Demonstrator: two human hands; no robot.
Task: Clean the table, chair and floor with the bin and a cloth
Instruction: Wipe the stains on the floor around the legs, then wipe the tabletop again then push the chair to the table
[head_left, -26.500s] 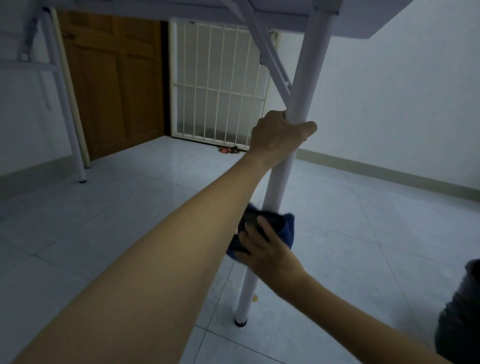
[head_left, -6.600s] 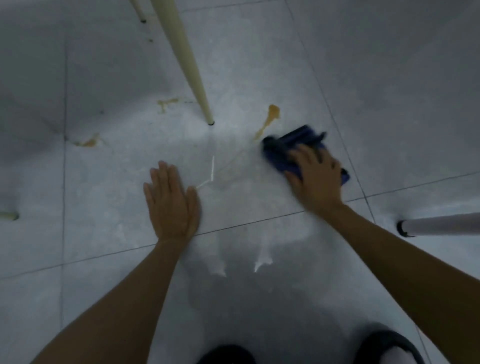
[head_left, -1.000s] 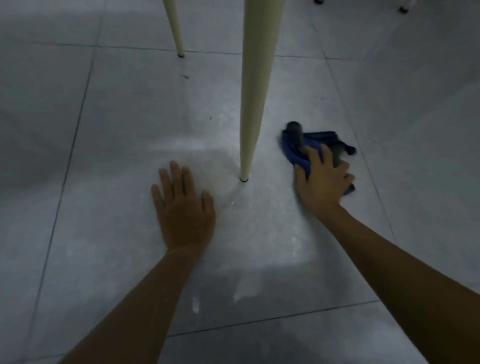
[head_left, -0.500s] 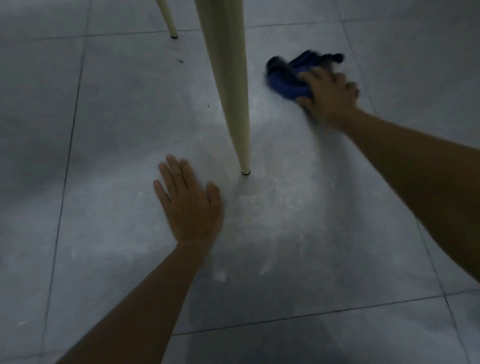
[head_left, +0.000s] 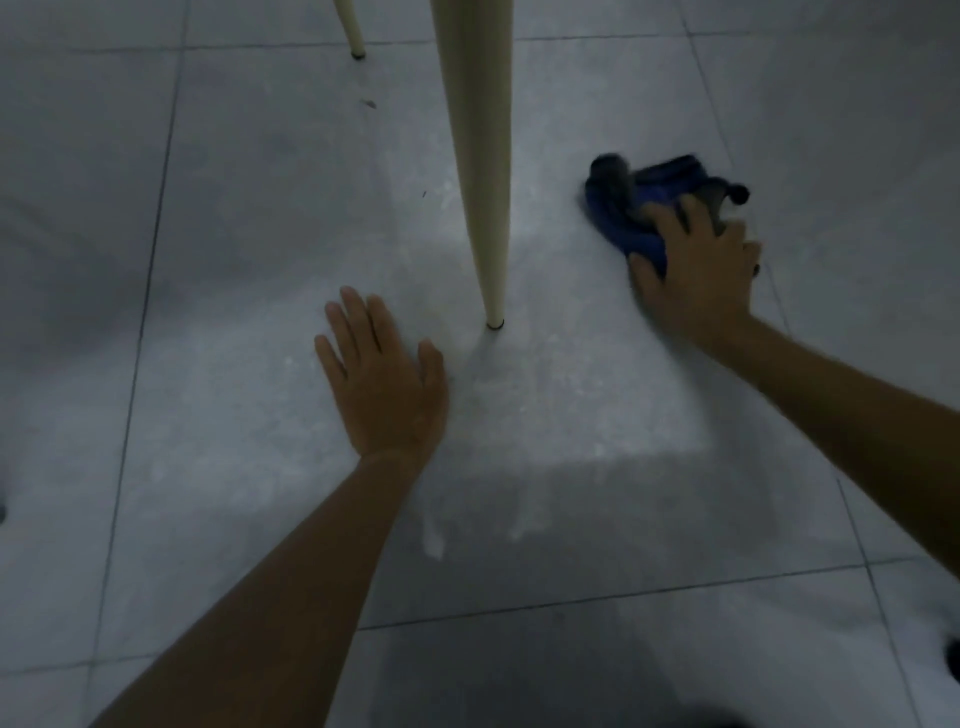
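While the left hand (head_left: 384, 384) lies flat on the tiled floor (head_left: 234, 260) just left of the cream chair leg (head_left: 480, 182), fingers straight and together, the right hand (head_left: 696, 270) grips the bunched blue cloth (head_left: 628, 208) right of that leg, fingers bent over it.

Grey tiled floor (head_left: 260, 234) (dimly lit) bears a tapered cream leg (head_left: 480, 156).

Half a second back my right hand (head_left: 696, 280) had the cloth (head_left: 628, 208) pushed far out at one o'clock from the foot of the chair leg (head_left: 480, 156). Now I see both drawn back nearer, at about two o'clock of that foot. The orange smear that lay on the floor (head_left: 260, 260) at three o'clock of the leg several seconds ago no longer shows; pale smudging lies there.
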